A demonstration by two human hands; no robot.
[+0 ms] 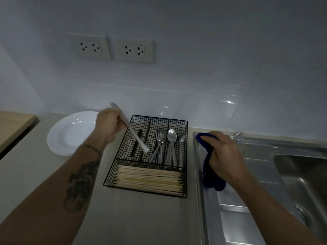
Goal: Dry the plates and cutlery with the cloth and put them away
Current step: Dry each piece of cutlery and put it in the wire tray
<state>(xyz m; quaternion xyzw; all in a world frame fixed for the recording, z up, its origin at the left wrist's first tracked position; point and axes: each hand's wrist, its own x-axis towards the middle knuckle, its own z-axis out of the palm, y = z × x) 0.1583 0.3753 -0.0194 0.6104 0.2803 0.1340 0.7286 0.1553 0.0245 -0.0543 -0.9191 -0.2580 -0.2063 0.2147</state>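
A stack of white plates (70,133) sat on the grey counter (134,218) at the left, near the wall. Just right of it, the left hand (108,127) gripped a blurred white utensil (134,134), its lower end tilted down over the left compartment of the black wire cutlery tray (184,174). That tray held forks (160,144), 2 spoons (172,137) and, in front, chopsticks (148,179). Further right, the right hand (224,156) clutched the blue cloth (210,175) over the steel sink drainboard (256,200).
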